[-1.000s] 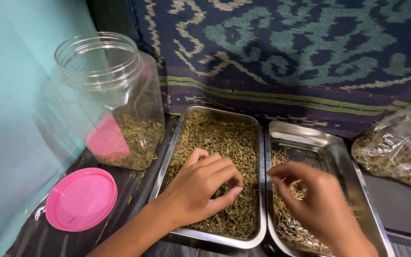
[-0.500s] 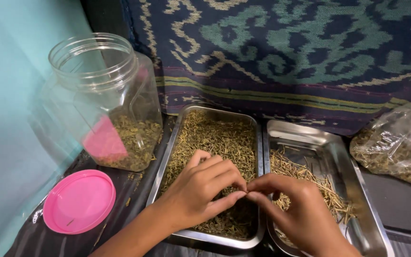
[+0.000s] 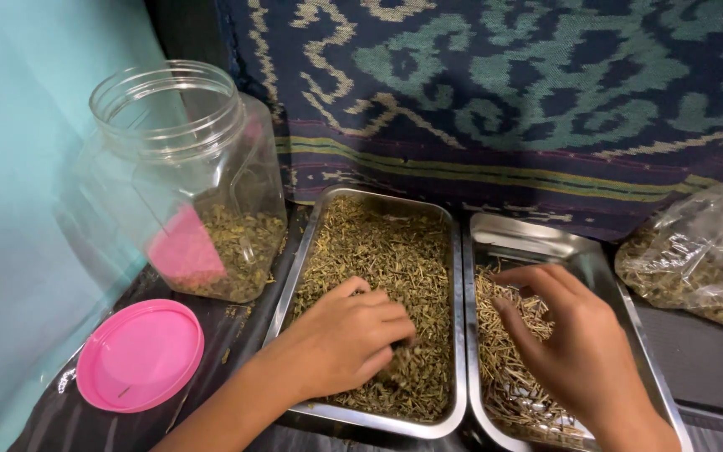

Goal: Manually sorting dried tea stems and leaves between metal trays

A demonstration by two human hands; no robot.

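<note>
Two steel trays lie side by side. The left tray (image 3: 311, 238) is full of dry green-brown plant bits (image 3: 378, 247). My left hand (image 3: 349, 339) rests in them near the front, fingers curled into the pile. The right tray (image 3: 508, 234) holds pale straw-like stems (image 3: 504, 335) in its near half. My right hand (image 3: 575, 343) hovers over those stems with fingers drawn together; whether it pinches a stem is hidden.
A clear plastic jar (image 3: 190, 180), open, with some dried bits at its bottom, stands at the left. Its pink lid (image 3: 140, 356) lies in front. A clear bag of dried material (image 3: 700, 255) sits at the right. A patterned dark cloth (image 3: 504, 92) hangs behind.
My right hand moved from beside my left hand at the trays' shared edge back over the right tray. My left hand's fingers dug deeper into the green bits.
</note>
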